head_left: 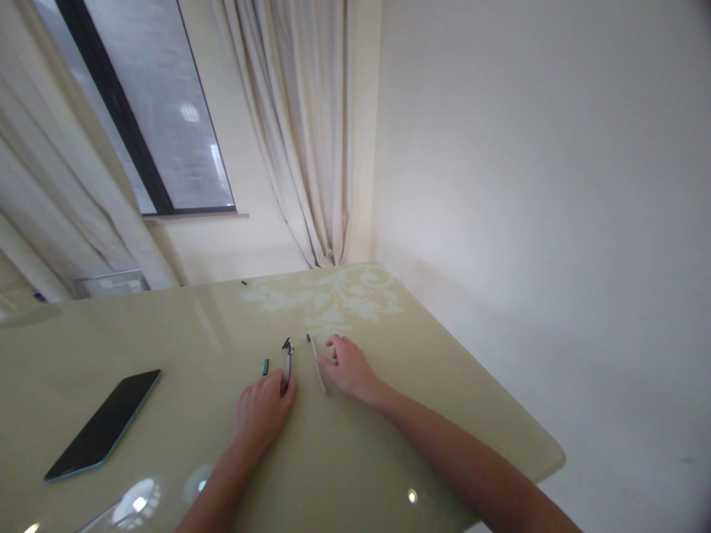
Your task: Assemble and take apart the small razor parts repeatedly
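My left hand [263,411] rests low over the table, its fingers closed on a slim grey-and-black tool [289,363]. That tool points away from me and has a small dark angled piece at its far end; its exact kind is unclear. Just left of it lies a short dark piece with a greenish face [265,366]. To the right, a thin whitish stick with a dark tip [317,364] lies on the tabletop. My right hand [347,366] is beside this stick, thumb and fingers bent but apart, the thumb close to it; whether they touch is unclear.
A dark tablet-like slab [105,423] lies on the glossy table [378,459] at left. One tiny dark bit [244,283] sits near the far edge. A wall [544,185] borders the right side; curtains [300,126] and a window [161,104] stand behind.
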`<state>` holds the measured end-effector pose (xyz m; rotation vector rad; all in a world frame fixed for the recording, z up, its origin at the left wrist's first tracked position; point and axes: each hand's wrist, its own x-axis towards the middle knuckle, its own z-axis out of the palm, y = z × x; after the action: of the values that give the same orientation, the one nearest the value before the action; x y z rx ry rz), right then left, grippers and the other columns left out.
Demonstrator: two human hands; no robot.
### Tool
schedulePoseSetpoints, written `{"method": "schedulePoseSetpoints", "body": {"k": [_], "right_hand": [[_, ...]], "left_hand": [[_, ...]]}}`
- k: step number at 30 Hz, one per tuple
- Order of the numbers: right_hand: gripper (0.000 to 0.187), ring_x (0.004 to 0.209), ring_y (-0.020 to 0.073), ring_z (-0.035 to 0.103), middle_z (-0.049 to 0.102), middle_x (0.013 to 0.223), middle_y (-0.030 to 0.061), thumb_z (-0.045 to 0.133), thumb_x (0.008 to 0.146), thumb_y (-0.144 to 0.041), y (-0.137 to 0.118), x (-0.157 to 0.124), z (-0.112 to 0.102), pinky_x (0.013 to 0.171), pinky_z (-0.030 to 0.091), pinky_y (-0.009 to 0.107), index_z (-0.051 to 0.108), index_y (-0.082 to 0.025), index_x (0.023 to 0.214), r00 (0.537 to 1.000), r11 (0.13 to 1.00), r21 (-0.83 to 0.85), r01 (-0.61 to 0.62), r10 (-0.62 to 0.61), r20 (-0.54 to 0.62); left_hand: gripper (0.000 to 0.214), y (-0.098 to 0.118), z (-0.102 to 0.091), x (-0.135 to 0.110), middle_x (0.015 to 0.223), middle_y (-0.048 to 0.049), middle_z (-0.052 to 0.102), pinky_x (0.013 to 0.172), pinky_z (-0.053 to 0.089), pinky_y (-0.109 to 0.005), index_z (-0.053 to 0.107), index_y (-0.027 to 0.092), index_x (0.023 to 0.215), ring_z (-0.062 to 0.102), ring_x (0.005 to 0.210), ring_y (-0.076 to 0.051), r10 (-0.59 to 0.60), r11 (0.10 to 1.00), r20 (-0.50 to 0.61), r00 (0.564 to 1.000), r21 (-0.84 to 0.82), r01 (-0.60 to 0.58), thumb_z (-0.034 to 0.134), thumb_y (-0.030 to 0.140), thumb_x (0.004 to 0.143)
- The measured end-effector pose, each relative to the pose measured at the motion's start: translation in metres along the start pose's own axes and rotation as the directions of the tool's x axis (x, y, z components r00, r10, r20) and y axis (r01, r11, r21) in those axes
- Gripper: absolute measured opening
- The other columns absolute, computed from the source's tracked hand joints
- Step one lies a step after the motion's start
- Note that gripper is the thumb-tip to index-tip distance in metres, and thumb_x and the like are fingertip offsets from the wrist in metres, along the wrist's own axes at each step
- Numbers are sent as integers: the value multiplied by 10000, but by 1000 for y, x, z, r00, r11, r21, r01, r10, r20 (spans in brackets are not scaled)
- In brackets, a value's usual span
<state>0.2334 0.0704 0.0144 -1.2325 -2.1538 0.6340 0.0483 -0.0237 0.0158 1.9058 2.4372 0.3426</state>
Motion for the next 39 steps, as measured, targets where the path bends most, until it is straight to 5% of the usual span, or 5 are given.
{"method": "schedulePoseSetpoints", "body": {"k": [6, 13, 24, 34, 39], "right_hand": [[405, 721, 164, 593, 659, 781, 42, 568, 998, -517, 14, -22, -20, 673, 432, 290, 713, -155, 890, 997, 884, 465, -46, 10, 81], [435, 627, 118, 533, 592, 737, -18, 718, 877, -602, -15, -35, -14, 619, 403, 258, 660, -179, 964, 968, 295, 925, -241, 7, 251], [530, 534, 85, 264, 354, 622, -69, 550, 990, -640, -22, -43, -50, 515, 169, 266, 671, -138, 873, 734, 442, 813, -379, -393, 555], [608, 509, 81, 265, 352, 569, -79, 595, 895, -749, -22, -41, -48, 511, 168, 263, 637, -157, 765, 769, 490, 805, -334, -352, 534], [762, 438, 70, 185, 293, 511, -96, 425, 867, -890, -5, -21, -50, 452, 122, 249, 607, -170, 696, 928, 355, 895, -268, -155, 339]], "left_hand": [[365, 17, 2, -15, 670, -9, 660, 610, 356, -281, 500, 247, 722, 640, 644, -197, 66, 952, -196, 978, -281, -121, 412, 417, 1032], [339, 51, 2, -38, 709, -3, 636, 650, 408, -271, 620, 222, 782, 588, 663, -174, 355, 744, -248, 902, -509, -433, 510, 445, 1013], [422, 8, -34, -28, 954, -33, 638, 669, 467, -264, 773, 261, 1176, 537, 713, -144, 218, 346, -97, 971, -923, -170, 798, 490, 823], [456, 12, -23, -30, 1003, -74, 658, 716, 509, -296, 756, 248, 1170, 604, 822, -196, 167, 390, -152, 974, -898, -206, 717, 583, 863], [389, 28, -15, -18, 952, -28, 651, 687, 478, -282, 727, 259, 1233, 517, 677, -144, 174, 564, -226, 959, -775, -285, 715, 438, 888]]}}
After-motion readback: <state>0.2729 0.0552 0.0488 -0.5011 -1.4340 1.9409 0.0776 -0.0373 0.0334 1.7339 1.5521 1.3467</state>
